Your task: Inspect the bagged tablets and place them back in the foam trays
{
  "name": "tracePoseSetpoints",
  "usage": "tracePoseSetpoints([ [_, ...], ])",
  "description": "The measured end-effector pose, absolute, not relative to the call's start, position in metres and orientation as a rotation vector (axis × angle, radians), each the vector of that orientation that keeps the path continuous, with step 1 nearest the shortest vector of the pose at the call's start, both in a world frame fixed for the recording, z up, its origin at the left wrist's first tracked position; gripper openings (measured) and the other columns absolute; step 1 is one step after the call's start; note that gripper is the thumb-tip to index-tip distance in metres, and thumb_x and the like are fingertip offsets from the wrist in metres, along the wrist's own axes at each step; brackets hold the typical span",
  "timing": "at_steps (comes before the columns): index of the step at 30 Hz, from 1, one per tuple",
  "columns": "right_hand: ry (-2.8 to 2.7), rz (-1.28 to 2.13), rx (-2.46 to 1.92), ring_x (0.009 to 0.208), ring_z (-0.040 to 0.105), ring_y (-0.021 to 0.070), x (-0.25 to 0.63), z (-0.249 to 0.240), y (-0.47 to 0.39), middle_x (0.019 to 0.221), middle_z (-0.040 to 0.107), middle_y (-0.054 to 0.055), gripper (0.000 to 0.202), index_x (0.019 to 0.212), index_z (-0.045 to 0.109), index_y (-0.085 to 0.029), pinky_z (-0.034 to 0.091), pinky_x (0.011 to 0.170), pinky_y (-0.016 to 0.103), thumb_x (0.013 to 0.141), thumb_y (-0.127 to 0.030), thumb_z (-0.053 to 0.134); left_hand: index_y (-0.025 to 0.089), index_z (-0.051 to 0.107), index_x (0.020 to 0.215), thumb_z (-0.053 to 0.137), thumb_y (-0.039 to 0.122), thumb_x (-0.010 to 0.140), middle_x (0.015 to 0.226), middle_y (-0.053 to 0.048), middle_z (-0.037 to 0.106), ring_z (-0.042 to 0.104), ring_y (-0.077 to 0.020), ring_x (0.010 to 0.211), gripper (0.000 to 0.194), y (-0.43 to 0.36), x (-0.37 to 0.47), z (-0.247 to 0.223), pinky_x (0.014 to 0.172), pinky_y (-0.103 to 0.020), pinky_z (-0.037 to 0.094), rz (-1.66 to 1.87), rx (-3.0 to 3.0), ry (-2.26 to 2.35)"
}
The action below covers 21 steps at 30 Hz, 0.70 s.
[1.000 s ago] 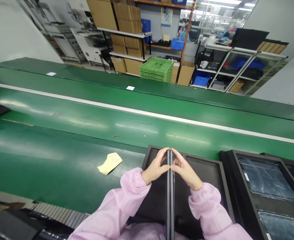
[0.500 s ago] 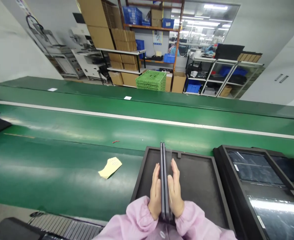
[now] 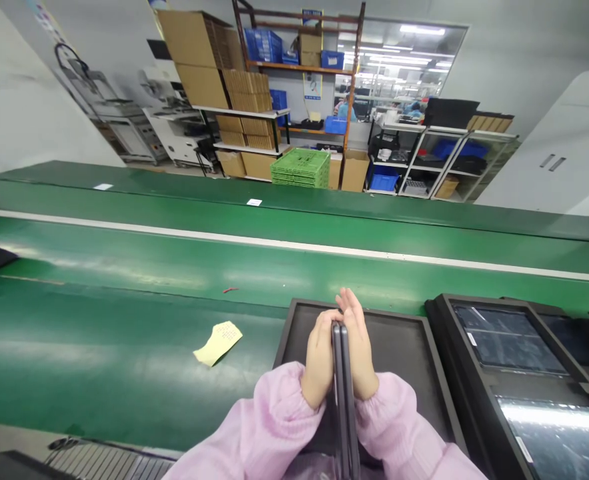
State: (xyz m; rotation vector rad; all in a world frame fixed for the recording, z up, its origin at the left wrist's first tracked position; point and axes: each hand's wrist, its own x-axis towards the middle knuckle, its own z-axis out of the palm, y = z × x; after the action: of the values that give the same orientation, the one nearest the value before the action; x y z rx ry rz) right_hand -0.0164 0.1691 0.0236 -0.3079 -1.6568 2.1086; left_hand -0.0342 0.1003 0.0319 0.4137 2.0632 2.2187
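Two thin dark tablets [image 3: 345,407] stand on edge, pressed face to face, seen from their narrow side. My left hand [image 3: 319,353] lies against their left face, its fingers bent over the far end. Against the right face is my right hand [image 3: 358,343], palm flat and fingers stretched forward past the far end. The tablets are squeezed between both palms. Beneath them lies a shallow black foam tray [image 3: 404,353]; the tablets' near end runs off the bottom of the view. Whether they touch the tray is hidden.
To the right, a thicker black foam tray [image 3: 479,393] holds glossy dark screens [image 3: 509,339]. A torn yellow paper note [image 3: 219,343] and a red scrap [image 3: 230,290] lie on the green bench [image 3: 124,360]. Green crates [image 3: 300,168] and shelves stand behind.
The tablets have shifted toward me and slightly right. Both hands have slid to their far end, and the left fingers now bend over it. The view has tilted up slightly.
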Motion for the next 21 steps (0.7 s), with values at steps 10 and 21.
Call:
tracePoseSetpoints([
  [10,-1.594,2.209,-0.41,0.126,0.039,0.0207,-0.046,0.027,0.177,0.137,0.043,0.004,0.039,0.121,0.049,-0.024,0.03,0.106,0.037,0.088,-0.045,0.046,0.019,0.056,0.081,0.03,0.039,0.09,0.083,-0.003,0.061,0.056,-0.0172,0.08,0.034,0.113,-0.058,0.03,0.077,-0.028,0.044,2.252,0.241,1.921],
  [21,-1.635,2.212,-0.333,0.123,0.041,0.0226,-0.034,0.026,0.177,0.135,0.046,0.005,0.041,0.121,0.051,-0.026,0.032,0.105,0.04,0.088,-0.05,0.046,0.018,0.054,0.09,0.033,0.054,0.086,0.098,-0.008,0.059,0.053,-0.0227,0.101,0.042,0.111,-0.043,0.02,0.09,-0.036,0.039,2.336,0.169,1.831],
])
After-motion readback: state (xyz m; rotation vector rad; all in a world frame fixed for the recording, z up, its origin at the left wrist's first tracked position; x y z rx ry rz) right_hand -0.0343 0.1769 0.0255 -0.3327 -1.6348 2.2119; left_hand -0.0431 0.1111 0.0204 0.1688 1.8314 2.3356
